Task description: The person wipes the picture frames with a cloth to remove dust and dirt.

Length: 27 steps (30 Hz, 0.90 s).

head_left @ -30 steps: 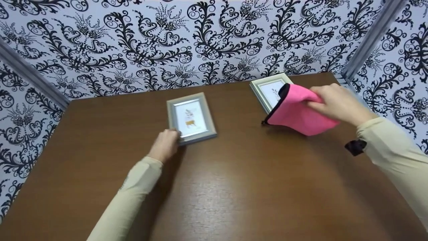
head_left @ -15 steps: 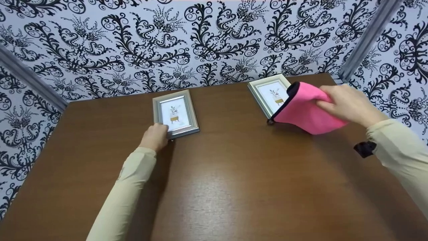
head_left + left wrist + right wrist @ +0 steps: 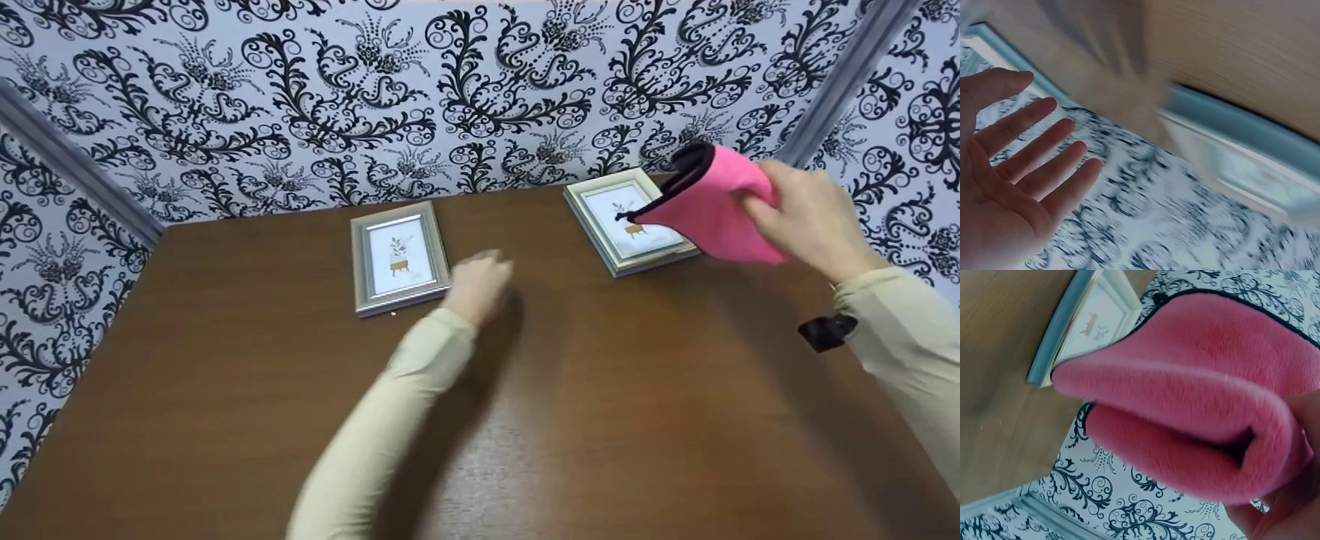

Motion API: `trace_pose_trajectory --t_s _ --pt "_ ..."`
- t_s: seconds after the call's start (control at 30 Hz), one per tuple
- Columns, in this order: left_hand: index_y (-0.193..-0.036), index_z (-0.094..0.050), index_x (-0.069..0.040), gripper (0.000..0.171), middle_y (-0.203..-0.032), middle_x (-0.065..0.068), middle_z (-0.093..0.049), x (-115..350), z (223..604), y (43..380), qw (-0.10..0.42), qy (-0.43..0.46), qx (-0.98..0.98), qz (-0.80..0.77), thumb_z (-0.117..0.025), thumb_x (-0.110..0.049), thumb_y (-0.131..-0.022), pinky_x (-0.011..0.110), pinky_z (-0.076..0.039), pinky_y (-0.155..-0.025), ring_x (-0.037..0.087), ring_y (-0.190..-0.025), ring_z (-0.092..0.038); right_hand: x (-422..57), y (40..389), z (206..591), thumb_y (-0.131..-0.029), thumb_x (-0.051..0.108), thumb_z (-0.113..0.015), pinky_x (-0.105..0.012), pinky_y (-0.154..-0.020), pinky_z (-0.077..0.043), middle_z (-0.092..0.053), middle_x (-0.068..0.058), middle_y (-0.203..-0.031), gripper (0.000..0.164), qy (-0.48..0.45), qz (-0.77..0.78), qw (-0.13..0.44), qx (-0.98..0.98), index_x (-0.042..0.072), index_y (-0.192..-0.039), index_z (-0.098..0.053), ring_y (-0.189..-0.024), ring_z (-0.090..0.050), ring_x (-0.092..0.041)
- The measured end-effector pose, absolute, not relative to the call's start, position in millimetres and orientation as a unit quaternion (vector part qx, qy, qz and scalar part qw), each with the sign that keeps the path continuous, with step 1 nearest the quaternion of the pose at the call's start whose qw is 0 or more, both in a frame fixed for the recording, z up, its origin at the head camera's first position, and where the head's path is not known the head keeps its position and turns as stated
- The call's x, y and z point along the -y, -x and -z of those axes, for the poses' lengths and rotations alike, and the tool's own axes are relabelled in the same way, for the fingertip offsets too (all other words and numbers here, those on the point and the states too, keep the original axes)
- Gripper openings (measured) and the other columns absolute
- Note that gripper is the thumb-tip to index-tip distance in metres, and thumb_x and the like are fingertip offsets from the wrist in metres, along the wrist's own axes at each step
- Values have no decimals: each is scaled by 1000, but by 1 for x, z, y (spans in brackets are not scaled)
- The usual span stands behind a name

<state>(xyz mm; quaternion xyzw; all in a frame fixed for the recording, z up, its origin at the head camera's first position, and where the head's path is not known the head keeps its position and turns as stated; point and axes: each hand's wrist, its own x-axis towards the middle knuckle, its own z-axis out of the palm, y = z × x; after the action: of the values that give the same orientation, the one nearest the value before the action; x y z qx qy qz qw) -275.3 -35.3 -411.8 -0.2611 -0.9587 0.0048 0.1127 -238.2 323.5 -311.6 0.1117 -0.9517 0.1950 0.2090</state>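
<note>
A folded pink cloth (image 3: 731, 206) with black edging is gripped by my right hand (image 3: 814, 221), raised over the right picture frame (image 3: 596, 225). In the right wrist view the fuzzy cloth (image 3: 1185, 405) shows its folds and hides part of that frame. My left hand (image 3: 480, 285) is just right of the left picture frame (image 3: 365, 262), above the table. The left wrist view shows that hand (image 3: 1022, 163) with fingers spread and nothing held. Both frames lie flat and show a print of a plant in a yellow pot on legs.
The brown table (image 3: 225, 390) extends toward me. A wall (image 3: 315, 97) with black scroll patterns stands right behind both picture frames, and another patterned wall (image 3: 922, 187) is at the right. A tiny pale speck lies before the left frame.
My left hand has let go of the left picture frame, which was shifted left, and has moved right. My right hand has lifted the cloth higher, uncovering more of the right frame.
</note>
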Motion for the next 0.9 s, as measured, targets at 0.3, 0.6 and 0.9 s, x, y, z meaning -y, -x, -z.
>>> trace_pose_trajectory --t_s 0.3,0.6,0.9 --pt "-121 -65 -14 33 -130 5 -57 -66 414 293 21 278 960 34 -59 -13 -88 40 -51 -87 23 -124 -49 -325 233 317 -86 0 -55 -15 -60 -33 -66 -25 -90 20 -88 -263 288 916 -7 -102 -64 -74 -61 -34" --pt "-146 -41 -20 56 -153 -5 -33 -114 422 289 -108 278 954 7 -58 -23 -94 44 -28 -109 17 -142 -22 -323 235 328 -87 1 -55 -9 -63 -34 -67 -26 -91 22 -75 -298 306 901 -8 -104 -66 -70 -47 14" --pt "-131 -55 -15 36 -131 1 -53 -109 428 290 -38 299 953 -14 -56 -20 -95 38 -38 -102 20 -122 -47 -318 236 333 -86 3 -57 -9 -61 -34 -67 -26 -90 21 -64 -315 320 891 -8 -100 -67 -69 -42 19"
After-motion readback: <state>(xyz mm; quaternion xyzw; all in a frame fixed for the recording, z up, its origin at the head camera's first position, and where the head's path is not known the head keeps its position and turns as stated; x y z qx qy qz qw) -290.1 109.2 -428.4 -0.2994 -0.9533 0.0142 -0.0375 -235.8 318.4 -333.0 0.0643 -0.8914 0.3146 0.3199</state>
